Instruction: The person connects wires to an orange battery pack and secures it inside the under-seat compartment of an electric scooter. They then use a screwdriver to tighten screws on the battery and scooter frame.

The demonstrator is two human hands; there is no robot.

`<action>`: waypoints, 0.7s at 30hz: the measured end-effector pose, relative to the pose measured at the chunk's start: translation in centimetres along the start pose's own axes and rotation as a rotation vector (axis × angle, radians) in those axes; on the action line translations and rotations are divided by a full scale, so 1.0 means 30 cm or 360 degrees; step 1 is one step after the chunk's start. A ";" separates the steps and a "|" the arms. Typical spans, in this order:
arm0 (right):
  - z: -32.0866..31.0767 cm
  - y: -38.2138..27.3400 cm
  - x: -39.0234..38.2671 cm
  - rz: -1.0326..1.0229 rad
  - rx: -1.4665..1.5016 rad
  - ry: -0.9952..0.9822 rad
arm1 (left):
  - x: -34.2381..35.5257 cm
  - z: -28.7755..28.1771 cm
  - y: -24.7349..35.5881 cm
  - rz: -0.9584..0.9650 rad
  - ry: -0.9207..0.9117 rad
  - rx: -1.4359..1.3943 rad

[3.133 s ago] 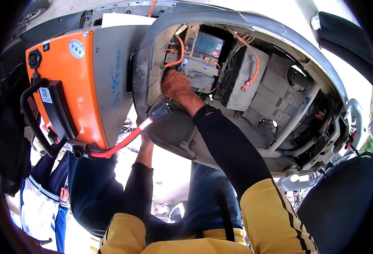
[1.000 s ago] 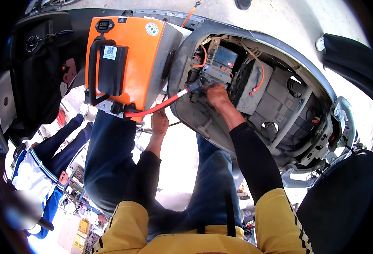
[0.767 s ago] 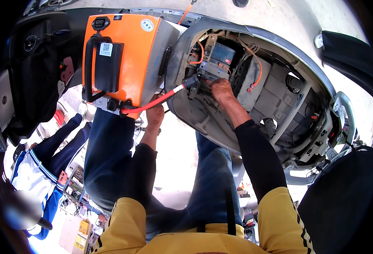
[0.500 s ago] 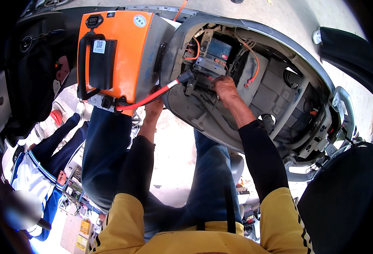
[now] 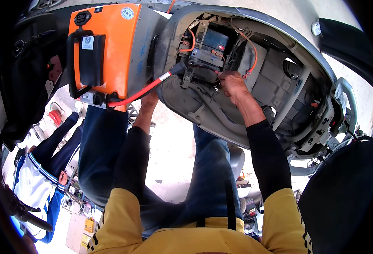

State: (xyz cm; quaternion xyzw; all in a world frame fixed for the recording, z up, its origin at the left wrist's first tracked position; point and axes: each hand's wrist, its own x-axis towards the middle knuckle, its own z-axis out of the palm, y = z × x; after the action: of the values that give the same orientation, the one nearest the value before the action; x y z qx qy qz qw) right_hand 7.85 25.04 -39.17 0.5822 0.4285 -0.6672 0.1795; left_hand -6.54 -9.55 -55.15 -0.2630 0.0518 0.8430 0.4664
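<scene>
My right hand (image 5: pixel 235 88) reaches into the open under-seat bay (image 5: pixel 220 114) of a scooter, its fingers pinched together beside the battery compartment. A small red piece shows at the fingertips, too small to name. Just beyond sits a dark blue battery (image 5: pixel 215 40) with terminals and a metal bracket in front of it. A thick red cable (image 5: pixel 142 90) runs from the base of an orange battery case (image 5: pixel 115 51) to a black end at the bay's left edge. Behind that cable and low by the case is my left hand (image 5: pixel 149 101), its fingers hidden.
An orange wire (image 5: pixel 254 59) with a ring end hangs in the bay. The scooter's grey rim (image 5: pixel 279 27) curves round it, with a metal grab rail (image 5: pixel 343 101) at the right. At the lower left stands another person (image 5: pixel 40 173). Boxes (image 5: pixel 78 228) lie behind them.
My right hand has shifted slightly to the right in the bay, still pinched. The case and scooter appear a little further left and higher in view. My left hand stays by the case.
</scene>
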 end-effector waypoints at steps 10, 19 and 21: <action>-0.153 0.023 -0.047 -0.0170 -0.0445 0.0175 | -0.139 0.322 -0.278 0.1016 0.0974 0.3095; -0.136 0.035 -0.131 -0.0451 -0.1019 0.0132 | -0.319 0.906 -0.679 0.1166 0.0354 0.3097; -0.123 0.037 -0.176 -0.0462 -0.1035 0.0076 | -0.205 1.023 -0.728 0.0729 0.0150 0.3217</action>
State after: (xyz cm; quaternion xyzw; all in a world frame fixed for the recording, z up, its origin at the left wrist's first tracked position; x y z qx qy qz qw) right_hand 12.33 25.92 -34.49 0.4430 0.7008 -0.5008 0.2486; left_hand 1.73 8.20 -22.38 0.2345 0.8016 0.4638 0.2956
